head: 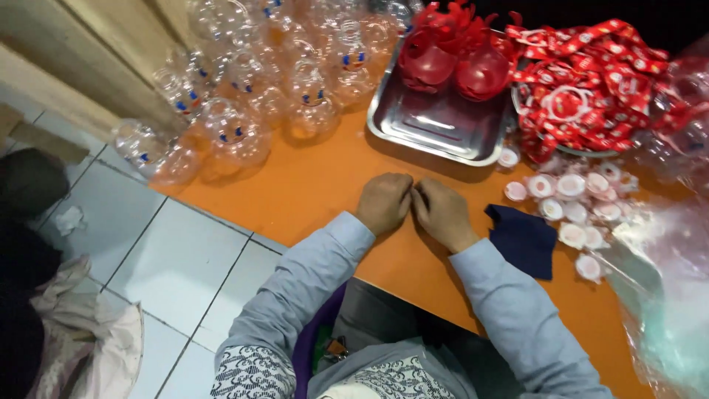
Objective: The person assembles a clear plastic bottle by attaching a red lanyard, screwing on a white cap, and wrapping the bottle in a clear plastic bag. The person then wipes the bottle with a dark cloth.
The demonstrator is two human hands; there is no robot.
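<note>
My left hand [384, 202] and my right hand [443, 213] rest side by side on the orange table [310, 185], knuckles touching, fingers curled into loose fists. Nothing shows inside either fist; a small item could be hidden between the fingertips. A dark blue cloth [524, 240] lies just right of my right hand. A steel tray [436, 122] sits beyond my hands, with red plastic cups [454, 63] at its far end.
Several clear round plastic containers with blue-eyed faces [244, 133] crowd the table's far left. Red straps with white rings [591, 81] are heaped at the far right, white round caps [576, 203] below them. Clear plastic bags [665, 295] lie at right. A tiled floor [170, 266] lies left.
</note>
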